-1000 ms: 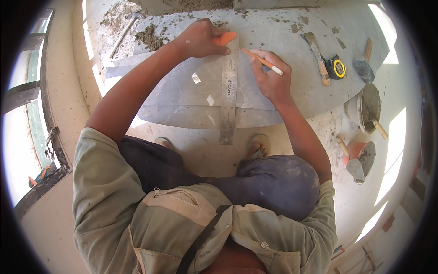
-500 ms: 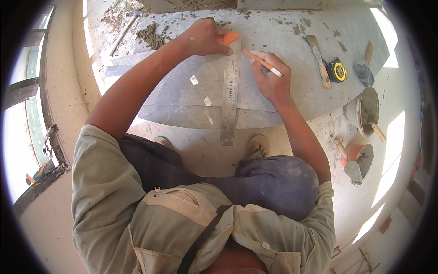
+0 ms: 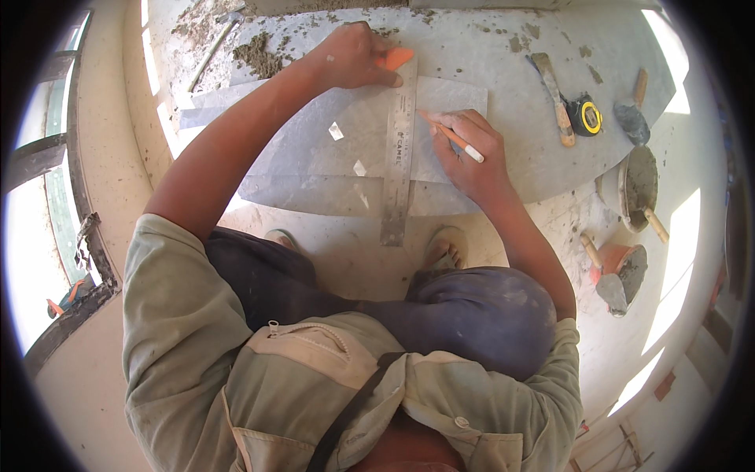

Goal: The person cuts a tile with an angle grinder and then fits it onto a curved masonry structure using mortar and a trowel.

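A try square with a metal ruled blade (image 3: 399,157) and an orange stock (image 3: 399,57) lies across a smooth grey sheet or tile (image 3: 295,153). My left hand (image 3: 358,59) is closed round the orange stock at its far end. The blade points back toward me and overhangs the sheet's near edge. In my right hand (image 3: 472,156), just right of the blade, an orange pencil (image 3: 454,140) with a white end is gripped. Its tip touches or hovers by the blade's right edge; which of the two I cannot tell.
At right lie a scraper (image 3: 554,101), a yellow-and-black tape measure (image 3: 584,116) and a trowel (image 3: 631,118). Two mortar buckets (image 3: 641,189) (image 3: 629,271) stand nearer me. Wet mortar (image 3: 255,57) and a hammer (image 3: 214,52) are at far left.
My right hand and the pencil have come nearer to me along the blade. My left hand stays on the square's stock, almost unmoved.
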Motion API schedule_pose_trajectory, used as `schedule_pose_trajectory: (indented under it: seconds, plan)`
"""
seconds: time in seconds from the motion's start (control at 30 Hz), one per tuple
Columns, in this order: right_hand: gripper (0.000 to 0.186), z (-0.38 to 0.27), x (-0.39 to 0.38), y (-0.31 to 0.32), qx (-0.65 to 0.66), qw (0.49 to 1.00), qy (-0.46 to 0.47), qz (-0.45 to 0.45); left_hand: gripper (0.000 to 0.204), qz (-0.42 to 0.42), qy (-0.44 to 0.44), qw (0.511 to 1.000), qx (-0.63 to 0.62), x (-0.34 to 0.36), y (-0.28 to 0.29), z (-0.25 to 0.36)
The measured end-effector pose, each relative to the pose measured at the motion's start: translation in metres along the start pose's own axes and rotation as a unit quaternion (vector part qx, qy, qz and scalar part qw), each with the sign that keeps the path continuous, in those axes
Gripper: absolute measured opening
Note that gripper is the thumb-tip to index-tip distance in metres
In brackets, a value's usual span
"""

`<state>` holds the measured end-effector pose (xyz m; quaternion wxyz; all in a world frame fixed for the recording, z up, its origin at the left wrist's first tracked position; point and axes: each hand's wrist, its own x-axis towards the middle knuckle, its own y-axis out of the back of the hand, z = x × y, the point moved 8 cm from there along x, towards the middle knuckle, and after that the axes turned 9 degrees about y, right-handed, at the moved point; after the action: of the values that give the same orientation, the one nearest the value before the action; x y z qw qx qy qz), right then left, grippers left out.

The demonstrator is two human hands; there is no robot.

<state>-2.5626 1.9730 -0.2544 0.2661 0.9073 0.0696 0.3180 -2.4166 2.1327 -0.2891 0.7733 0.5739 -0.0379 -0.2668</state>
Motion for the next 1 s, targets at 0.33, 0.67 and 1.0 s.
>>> schedule_pose_trajectory:
  seconds: [0.33,0.67,1.0]
  plan:
    - [0.016,-0.040,-0.044,-0.005,0.106,0.979,0.023,-0.171,0.066,0.010,0.004,0.999,-0.030,-0.002,0.001,-0.001]
    - [0.013,0.014,0.014,0.029,-0.028,0.998,-0.016,0.054,0.067,-0.011,0.014,1.000,-0.004,-0.001,-0.001,0.002]
    - [0.028,0.022,0.023,0.004,-0.027,0.997,0.054,0.043,0.067,0.008,-0.007,1.000,0.005,0.000,-0.003,-0.002]
